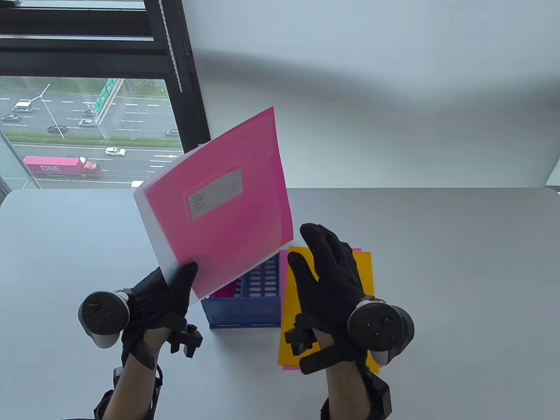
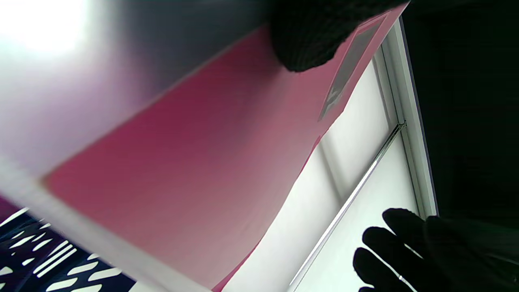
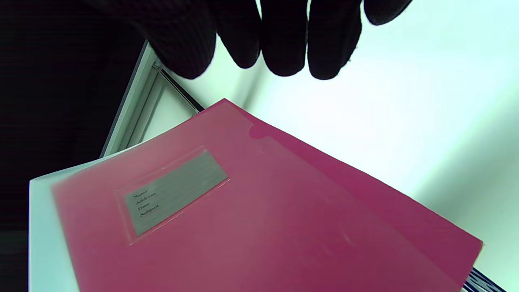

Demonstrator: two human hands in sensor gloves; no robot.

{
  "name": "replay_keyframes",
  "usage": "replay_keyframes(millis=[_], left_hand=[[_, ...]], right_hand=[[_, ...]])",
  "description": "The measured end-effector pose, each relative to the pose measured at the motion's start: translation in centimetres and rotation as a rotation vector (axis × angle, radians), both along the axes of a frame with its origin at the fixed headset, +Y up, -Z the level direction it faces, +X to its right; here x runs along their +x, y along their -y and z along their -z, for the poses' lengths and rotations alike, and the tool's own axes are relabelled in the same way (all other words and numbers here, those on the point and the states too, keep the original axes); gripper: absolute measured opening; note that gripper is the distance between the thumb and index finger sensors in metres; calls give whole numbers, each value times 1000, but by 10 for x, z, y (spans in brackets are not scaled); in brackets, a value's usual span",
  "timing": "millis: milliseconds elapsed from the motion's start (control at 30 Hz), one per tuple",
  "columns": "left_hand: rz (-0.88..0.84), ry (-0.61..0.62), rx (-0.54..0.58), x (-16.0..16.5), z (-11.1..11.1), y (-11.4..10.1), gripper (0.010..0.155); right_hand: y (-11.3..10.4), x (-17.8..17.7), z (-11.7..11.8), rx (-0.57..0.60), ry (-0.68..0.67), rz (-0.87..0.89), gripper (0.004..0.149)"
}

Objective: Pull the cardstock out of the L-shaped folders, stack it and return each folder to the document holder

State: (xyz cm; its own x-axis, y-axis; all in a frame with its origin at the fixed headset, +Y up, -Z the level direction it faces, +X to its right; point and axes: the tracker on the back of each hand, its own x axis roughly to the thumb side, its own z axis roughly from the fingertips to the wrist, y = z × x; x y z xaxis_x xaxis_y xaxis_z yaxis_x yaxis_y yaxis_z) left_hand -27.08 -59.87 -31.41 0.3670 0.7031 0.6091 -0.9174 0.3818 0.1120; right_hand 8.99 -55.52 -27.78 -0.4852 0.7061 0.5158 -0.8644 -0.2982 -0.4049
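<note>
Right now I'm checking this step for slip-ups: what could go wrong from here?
1. The left hand pinches the pink folder only at its lower corner, tilted in the air, so it may sag or slip.
2. The folder hangs over the blue document holder and could knock it.
3. The open right hand hovers above the yellow cardstock stack and might shift it.

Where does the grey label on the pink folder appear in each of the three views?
Table view: the grey label sits on the upper middle of the pink folder, held up by the left hand.
Left wrist view: label at upper right, seen edge-on.
Right wrist view: label at left of centre, below the right hand's fingers.
Shared landmark: the folder's white edge.
</note>
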Motion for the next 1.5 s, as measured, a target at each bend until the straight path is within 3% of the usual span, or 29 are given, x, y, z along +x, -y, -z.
replay_keyframes(millis=[400,667,833,900,1167,1500], left_hand=[[-59,280,-188,-20,18,10,44],[-59,480,-263,-12,32,25,45],[-61,541,-291,-3,36,30,45],[-56,562,-286,1,36,30,45],[-78,552,-287,7,35,32,45],[-111,527,-281,8,35,32,46]], right_hand=[[14,33,17,-80,46,72,61],[35,27,45,-240,-201,177,63],[38,26,51,-232,-282,207,46],[37,26,50,-194,-262,212,42],[33,19,45,-150,-157,130,46],[27,-12,30,6,164,-157,58]])
